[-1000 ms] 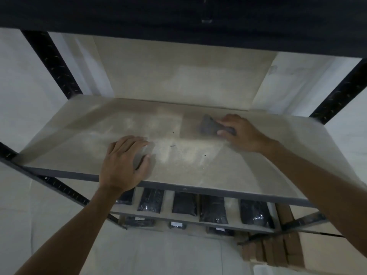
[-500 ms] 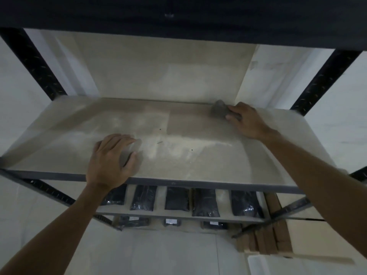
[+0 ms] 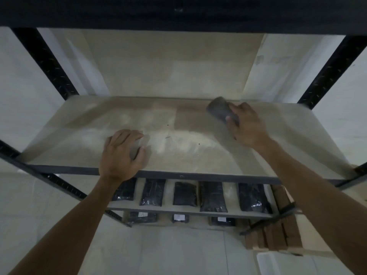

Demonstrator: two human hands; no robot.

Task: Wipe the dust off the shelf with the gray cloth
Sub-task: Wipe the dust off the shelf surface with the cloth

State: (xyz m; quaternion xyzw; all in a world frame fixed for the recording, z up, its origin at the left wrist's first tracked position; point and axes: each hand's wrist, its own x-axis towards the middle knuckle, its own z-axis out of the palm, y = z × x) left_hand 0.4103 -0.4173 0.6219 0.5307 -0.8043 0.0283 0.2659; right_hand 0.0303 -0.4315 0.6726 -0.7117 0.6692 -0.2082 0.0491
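Observation:
The shelf (image 3: 198,161) is a pale board in a black metal rack, with whitish dust streaked across its middle and left. A darker, cleaner patch lies at the back centre. My right hand (image 3: 246,126) presses the folded gray cloth (image 3: 219,109) flat against the board near the back edge, right of centre. My left hand (image 3: 121,153) rests palm down on the front part of the shelf, fingers spread, holding nothing.
Black rack posts stand at the back left (image 3: 47,64) and back right (image 3: 329,70). A dark shelf (image 3: 178,12) hangs overhead. Several black packets (image 3: 212,196) lie on the shelf below. Stacked wooden pieces (image 3: 278,235) sit lower right.
My right hand has slid the cloth from mid-shelf back toward the rear edge and rightward, leaving a cleaner strip. My left hand has stayed planted near the front.

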